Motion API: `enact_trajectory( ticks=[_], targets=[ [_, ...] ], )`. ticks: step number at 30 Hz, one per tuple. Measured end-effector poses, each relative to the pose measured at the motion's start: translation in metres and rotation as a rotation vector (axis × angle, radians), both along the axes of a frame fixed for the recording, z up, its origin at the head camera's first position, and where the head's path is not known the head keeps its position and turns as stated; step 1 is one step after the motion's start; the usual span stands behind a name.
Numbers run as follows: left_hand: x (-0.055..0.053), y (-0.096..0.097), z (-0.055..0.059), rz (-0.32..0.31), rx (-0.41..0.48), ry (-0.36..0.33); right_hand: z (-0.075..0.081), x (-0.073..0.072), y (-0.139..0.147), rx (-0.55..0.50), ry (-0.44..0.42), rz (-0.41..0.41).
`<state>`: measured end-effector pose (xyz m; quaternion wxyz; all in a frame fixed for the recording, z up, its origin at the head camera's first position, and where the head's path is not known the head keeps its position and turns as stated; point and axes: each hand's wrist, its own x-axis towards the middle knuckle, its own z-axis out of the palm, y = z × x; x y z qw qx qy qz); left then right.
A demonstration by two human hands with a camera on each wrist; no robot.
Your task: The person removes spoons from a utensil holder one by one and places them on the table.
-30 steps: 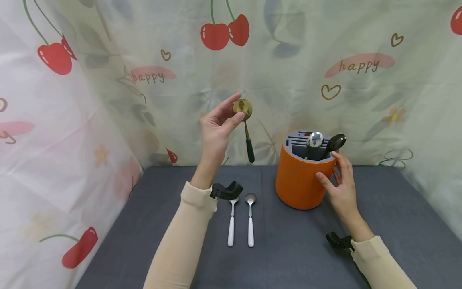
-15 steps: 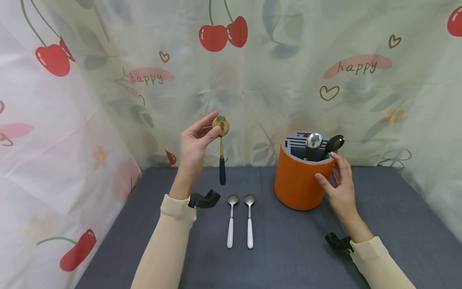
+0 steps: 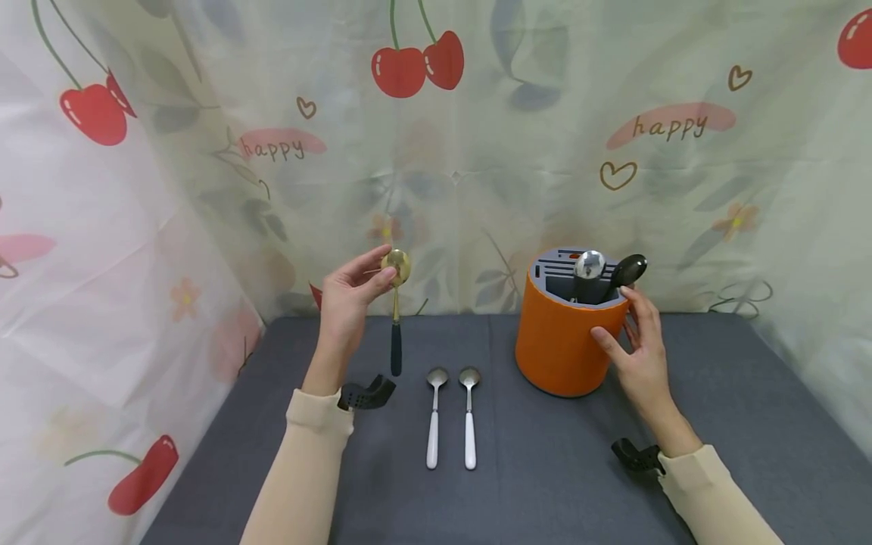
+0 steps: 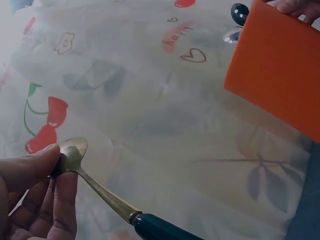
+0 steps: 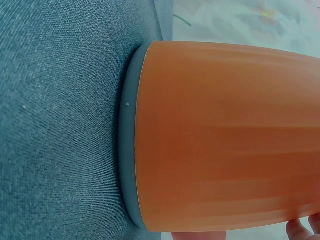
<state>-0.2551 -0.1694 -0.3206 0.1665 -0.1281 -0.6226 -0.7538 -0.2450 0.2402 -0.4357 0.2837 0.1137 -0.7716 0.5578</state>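
Observation:
My left hand (image 3: 343,303) pinches a gold spoon (image 3: 397,303) by its bowl, thumb on one side and fingers behind. Its dark handle hangs straight down, above the table's back part. In the left wrist view the thumb covers part of the spoon's bowl (image 4: 75,150). My right hand (image 3: 643,363) holds the right side of an orange utensil holder (image 3: 562,341), fingers at the rim and thumb on the wall. A silver spoon (image 3: 590,264) and a black spoon (image 3: 630,268) stand in the holder, bowls up. The holder's wall (image 5: 225,140) fills much of the right wrist view.
Two white-handled spoons (image 3: 432,439) lie side by side on the grey tablecloth (image 3: 545,469), bowls toward the back. The holder's grey slotted top (image 3: 559,261) has a wide compartment in front. A cherry-printed curtain (image 3: 463,204) hangs behind the table.
My left hand has moved left and down with the gold spoon, away from the holder; the spoon now hangs straighter. The right hand stays on the holder.

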Motion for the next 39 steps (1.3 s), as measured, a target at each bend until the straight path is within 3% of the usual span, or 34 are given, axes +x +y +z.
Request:
enact_trajectory(
  ticks=[8,13,28,39],
  targets=[
    [-0.003,-0.015,-0.037,-0.028,-0.085,-0.206,0.000,-0.001,0.000,-0.004,0.008,0.004],
    [-0.006,-0.021,-0.057,-0.050,-0.138,-0.299,-0.001,-0.001,0.001,0.001,0.007,0.000],
    [-0.010,-0.032,-0.124,-0.093,-0.200,-0.475,0.000,0.000,-0.002,0.004,0.017,0.007],
    [-0.017,-0.031,-0.153,-0.084,-0.165,-0.533,-0.002,-0.001,0.000,0.005,0.009,-0.003]
  ],
)
